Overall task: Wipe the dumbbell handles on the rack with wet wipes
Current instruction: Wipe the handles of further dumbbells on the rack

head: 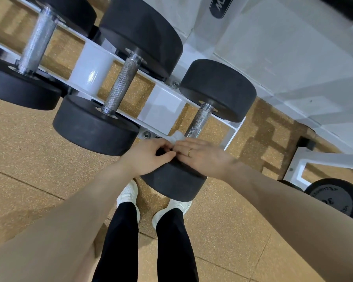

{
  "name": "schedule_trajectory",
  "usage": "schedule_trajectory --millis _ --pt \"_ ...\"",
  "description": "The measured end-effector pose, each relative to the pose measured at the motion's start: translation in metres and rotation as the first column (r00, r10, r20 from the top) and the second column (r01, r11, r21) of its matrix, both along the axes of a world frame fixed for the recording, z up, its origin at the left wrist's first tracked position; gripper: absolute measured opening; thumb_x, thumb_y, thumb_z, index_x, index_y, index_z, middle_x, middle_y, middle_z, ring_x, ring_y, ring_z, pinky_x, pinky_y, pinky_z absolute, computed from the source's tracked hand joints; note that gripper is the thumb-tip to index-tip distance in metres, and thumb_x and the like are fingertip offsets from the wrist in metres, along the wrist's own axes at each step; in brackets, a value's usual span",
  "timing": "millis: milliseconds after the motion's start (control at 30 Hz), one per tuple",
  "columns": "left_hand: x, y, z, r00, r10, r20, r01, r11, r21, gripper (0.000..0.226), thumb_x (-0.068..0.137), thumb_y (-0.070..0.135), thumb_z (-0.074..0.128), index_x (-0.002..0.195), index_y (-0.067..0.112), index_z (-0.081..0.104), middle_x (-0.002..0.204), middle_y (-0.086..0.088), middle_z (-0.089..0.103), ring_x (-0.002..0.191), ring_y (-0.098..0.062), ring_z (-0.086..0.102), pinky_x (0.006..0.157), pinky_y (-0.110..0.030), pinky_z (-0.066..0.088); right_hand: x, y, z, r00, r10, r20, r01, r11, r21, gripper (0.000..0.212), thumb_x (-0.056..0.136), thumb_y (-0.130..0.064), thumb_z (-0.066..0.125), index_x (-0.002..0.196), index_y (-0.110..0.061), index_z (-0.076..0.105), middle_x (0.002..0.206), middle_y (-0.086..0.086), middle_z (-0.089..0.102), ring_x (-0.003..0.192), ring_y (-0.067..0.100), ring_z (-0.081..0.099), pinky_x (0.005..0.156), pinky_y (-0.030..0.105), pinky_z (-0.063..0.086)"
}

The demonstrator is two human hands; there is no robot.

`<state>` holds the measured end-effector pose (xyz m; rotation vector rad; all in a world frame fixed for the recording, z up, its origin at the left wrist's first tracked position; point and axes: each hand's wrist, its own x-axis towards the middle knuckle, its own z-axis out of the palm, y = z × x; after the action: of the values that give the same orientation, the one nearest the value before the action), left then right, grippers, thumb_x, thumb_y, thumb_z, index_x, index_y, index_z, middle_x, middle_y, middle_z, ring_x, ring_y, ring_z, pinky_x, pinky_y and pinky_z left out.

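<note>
Knurled steel handle (198, 122) slants away up-right; both hands, left (149, 156) and right (202, 155), pinch a white wipe (177, 137) at its near end.

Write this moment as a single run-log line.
left hand: pinches wet wipe | right hand: on wipe, grip unclear | site: near end of rightmost dumbbell handle | rack

**Colours at the dumbbell rack**

We see matte black dumbbell heads (218, 89) on silver cross-hatched handles (120, 86), a glossy white rack (90, 66), a white wet wipe (177, 136), a gold ring (189, 152), speckled tan flooring (29, 139), black leggings (118, 241) and white sneakers (128, 193).
</note>
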<state>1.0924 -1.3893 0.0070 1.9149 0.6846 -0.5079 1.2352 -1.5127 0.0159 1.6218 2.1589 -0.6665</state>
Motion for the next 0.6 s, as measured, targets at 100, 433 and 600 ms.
schedule_trajectory --millis 100,433,600 --pt "-0.001 0.000 0.000 1.000 -0.001 -0.010 0.001 1.000 0.005 0.034 0.092 0.039 0.051 0.119 0.020 0.058 0.113 0.008 0.062 0.105 -0.010 0.055 0.092 -0.025 0.041 0.022 0.009 -0.006 0.991 -0.060 0.118 0.052 0.996 0.070 0.054 0.099 -0.006 0.031 0.149 -0.008 0.011 0.157 0.006 0.011 0.145 0.022 0.004 0.108 0.026 -0.014" --pt "0.000 -0.004 0.001 0.999 0.036 0.002 -0.036 0.999 0.023 0.030 0.092 0.036 0.052 0.116 0.019 0.061 0.111 0.006 0.063 0.104 -0.012 0.056 0.092 -0.026 0.040 0.005 -0.003 -0.011 0.934 -0.355 -0.031 0.357 0.929 0.103 0.055 0.097 -0.001 0.037 0.148 -0.011 0.020 0.156 0.003 0.019 0.145 0.019 0.010 0.107 0.023 -0.010" --pt "0.000 -0.006 0.005 1.000 0.027 -0.009 -0.026 0.999 0.047 0.028 0.093 0.036 0.051 0.110 0.018 0.063 0.108 0.002 0.065 0.101 -0.015 0.057 0.086 -0.025 0.040 -0.006 -0.014 -0.004 0.946 -0.239 -0.219 0.248 0.969 0.011 0.049 0.092 -0.001 0.046 0.140 -0.010 0.042 0.146 0.007 0.040 0.137 0.025 0.032 0.116 0.034 0.020"
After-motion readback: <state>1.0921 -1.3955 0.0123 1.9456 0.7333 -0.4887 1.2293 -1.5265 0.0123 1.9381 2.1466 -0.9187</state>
